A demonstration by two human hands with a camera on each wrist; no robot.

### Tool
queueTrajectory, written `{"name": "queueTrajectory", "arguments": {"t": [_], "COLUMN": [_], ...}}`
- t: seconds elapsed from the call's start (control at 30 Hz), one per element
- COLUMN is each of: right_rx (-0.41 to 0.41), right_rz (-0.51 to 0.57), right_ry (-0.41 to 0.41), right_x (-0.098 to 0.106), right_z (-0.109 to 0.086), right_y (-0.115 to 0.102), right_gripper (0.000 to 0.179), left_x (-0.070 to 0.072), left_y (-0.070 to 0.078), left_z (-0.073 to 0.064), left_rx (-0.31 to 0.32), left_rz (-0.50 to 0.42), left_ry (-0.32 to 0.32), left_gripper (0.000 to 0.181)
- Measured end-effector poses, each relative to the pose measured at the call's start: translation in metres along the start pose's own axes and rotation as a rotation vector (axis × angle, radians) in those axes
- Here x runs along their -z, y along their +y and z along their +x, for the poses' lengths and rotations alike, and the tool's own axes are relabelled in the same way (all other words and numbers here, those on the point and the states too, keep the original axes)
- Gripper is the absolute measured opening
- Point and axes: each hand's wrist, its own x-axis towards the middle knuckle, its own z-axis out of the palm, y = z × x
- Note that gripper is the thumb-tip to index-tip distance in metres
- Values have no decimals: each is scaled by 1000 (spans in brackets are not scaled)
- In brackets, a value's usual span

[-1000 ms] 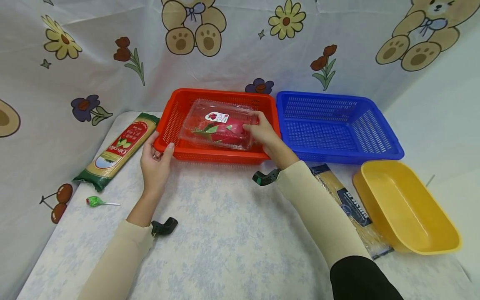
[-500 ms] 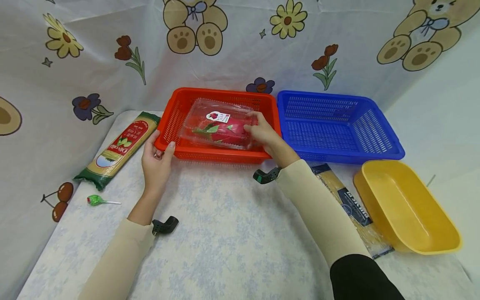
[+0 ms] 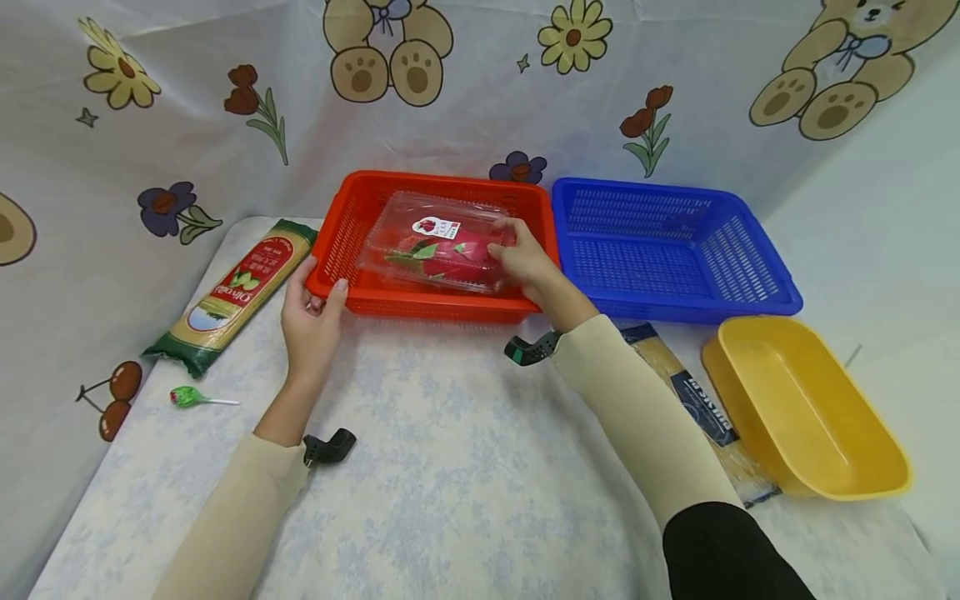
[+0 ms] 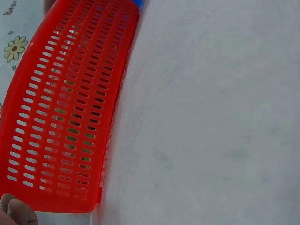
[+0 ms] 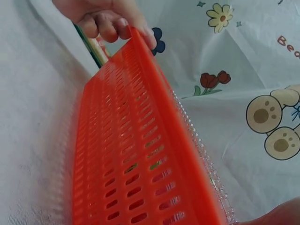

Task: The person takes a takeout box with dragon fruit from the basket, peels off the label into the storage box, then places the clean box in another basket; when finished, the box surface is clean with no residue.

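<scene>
A clear plastic fruit box (image 3: 386, 237) with a white label lies in the red basket (image 3: 442, 307). Through the plastic shows a pink-red fruit with green leafy tips, like a dragon fruit (image 3: 468, 254). My right hand (image 3: 531, 265) grips the right end of this box, thumb on top. At the basket's front left corner, my left hand (image 3: 311, 333) holds the rim between thumb and fingers; the right wrist view shows this left hand (image 5: 110, 18) at the far corner too. Ridged box edging (image 5: 201, 145) rises past the basket rim there.
A blue basket (image 3: 675, 312) stands right of the red one, with a yellow tub (image 3: 810, 408) in front. A pasta packet (image 3: 701, 408) lies partly behind my right sleeve. Left are a green-ended pasta packet (image 3: 240, 292) and a lollipop (image 3: 187, 397). Patterned cloth (image 3: 450, 142) hangs behind.
</scene>
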Motion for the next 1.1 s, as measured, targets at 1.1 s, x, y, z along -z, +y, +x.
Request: {"name": "queueTrajectory", "arguments": {"t": [1.1], "right_rx": [275], "right_rz": [252], "right_ry": [174], "right_x": [28], "right_z": [-98], "right_y": [-18], "right_gripper": [44], "left_x": [-1], "left_y": [4], "left_z": [-3], "left_rx": [19], "left_rz": [85], "left_ry": [17], "left_gripper": [61]}}
